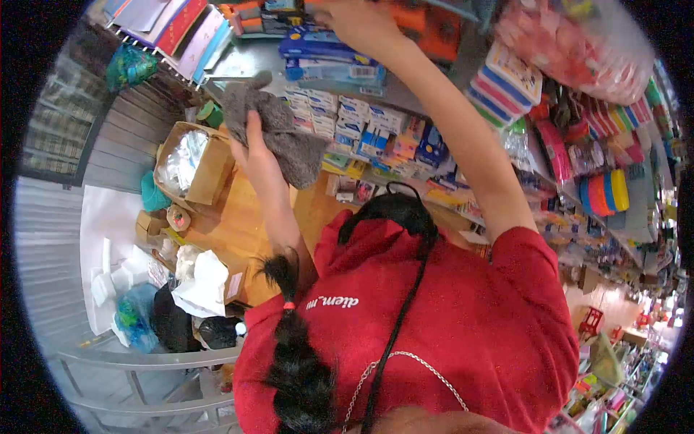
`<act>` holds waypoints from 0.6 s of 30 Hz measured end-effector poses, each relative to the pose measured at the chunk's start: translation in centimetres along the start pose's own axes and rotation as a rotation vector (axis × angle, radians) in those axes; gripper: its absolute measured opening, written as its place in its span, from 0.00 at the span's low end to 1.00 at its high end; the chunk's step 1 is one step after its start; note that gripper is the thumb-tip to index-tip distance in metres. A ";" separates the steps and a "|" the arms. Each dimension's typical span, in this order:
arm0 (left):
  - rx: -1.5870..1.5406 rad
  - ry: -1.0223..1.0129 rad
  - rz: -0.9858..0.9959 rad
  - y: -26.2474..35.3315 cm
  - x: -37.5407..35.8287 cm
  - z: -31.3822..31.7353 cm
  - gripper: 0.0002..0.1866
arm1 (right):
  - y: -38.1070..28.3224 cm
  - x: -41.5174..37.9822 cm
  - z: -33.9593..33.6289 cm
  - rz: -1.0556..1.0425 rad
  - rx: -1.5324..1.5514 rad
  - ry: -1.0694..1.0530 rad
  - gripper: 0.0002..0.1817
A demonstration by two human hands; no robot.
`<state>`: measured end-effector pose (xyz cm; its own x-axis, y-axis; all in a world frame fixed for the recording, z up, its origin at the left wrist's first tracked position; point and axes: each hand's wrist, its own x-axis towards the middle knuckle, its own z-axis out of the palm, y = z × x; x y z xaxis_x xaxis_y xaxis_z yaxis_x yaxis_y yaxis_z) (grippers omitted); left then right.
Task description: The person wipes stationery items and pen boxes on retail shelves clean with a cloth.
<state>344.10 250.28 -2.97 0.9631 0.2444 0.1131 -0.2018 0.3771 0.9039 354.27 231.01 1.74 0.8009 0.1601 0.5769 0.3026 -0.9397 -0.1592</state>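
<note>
My left hand [262, 163] is closed around a crumpled grey cloth [293, 145], which hangs over the fingers in front of the shelf. My right hand [358, 27] reaches to the top of the view, above a stack of blue packs [325, 45] on the grey shelf. Its fingers look stretched out beside the packs and orange items [426, 29]; they are partly cut off by the upper edge, and I see nothing held in them. A light blue pack [336, 72] lies at the front of the stack.
Rows of small boxes [350, 119] fill the shelf below. Hanging notebooks [170, 32] are at upper left, a big bag of pink items [571, 50] at upper right. An open carton [210, 170] stands on the wooden floor [249, 231]. A metal railing [144, 405] is at lower left.
</note>
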 end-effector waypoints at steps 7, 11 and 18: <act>-0.260 -0.601 -0.235 -0.5 -5.1 3.4 0.41 | -4.4 -13.3 -8.1 -0.163 0.391 0.077 0.31; -0.221 -1.005 -0.595 -4.9 -8.8 4.0 0.37 | -4.8 -22.4 -8.2 0.097 0.343 0.019 0.32; 0.659 -1.883 -0.085 -11.3 -9.1 6.5 0.25 | -3.3 -35.6 -12.4 0.899 0.608 0.347 0.17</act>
<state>338.81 238.00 -11.52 -0.0037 -0.9933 -0.1159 -0.4925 -0.0991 0.8647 318.30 224.70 -8.37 0.6966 -0.6787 0.2329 -0.0329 -0.3544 -0.9345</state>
